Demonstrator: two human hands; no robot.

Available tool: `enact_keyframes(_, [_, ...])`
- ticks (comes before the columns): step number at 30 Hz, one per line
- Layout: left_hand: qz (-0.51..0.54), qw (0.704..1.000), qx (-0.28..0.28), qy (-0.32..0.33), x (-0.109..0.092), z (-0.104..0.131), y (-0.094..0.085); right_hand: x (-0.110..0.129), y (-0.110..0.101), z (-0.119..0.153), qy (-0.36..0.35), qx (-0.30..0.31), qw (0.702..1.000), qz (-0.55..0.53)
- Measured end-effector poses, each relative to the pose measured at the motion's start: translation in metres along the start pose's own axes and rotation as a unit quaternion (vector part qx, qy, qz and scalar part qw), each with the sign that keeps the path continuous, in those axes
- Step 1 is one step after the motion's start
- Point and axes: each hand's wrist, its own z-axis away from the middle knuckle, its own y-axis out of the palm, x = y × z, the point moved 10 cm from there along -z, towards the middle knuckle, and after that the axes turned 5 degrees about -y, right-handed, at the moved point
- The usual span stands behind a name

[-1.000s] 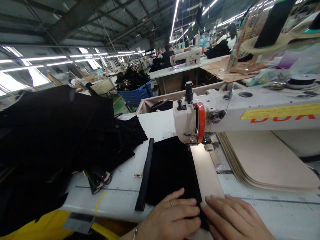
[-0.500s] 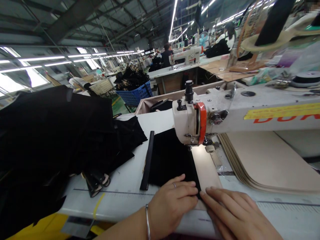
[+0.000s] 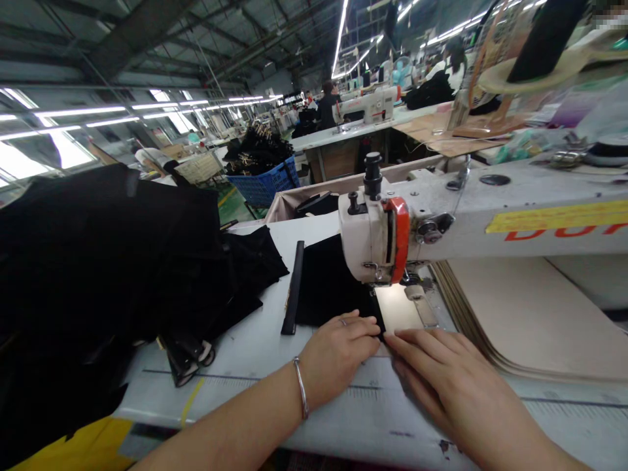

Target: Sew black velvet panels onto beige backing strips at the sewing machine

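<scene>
A black fabric piece (image 3: 326, 281) lies partly over a beige panel (image 3: 398, 309), both running under the head of a sewing machine (image 3: 367, 239). My left hand (image 3: 338, 353) rests flat on the fabric's near edge, fingers stretched forward. Beside it, my right hand (image 3: 451, 376) lies with extended fingers over the near end of the beige panel, its fingertips close to the fabric's edge. A narrow black strip (image 3: 293, 291) with a bit of gold-coloured metal runs along the fabric's left side. The machine head hides the fabric's far right part.
A large heap of black fabric (image 3: 108, 261) covers the table's left side. Black straps with metal rings (image 3: 186, 356) poke out below it. Stacked beige panels (image 3: 530, 320) lie under the machine arm. A blue crate (image 3: 265, 183) stands beyond the table.
Both hands have moved forward toward the machine head. The black fabric, its strip and the beige panel have slid the same way beneath it.
</scene>
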Motion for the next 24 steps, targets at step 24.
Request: enact_keyframes(24, [-0.001,0.997,-0.028,-0.074,0.071,-0.047,0.005,-0.028,0.014,-0.042,0.006,0.014,0.999,0.041])
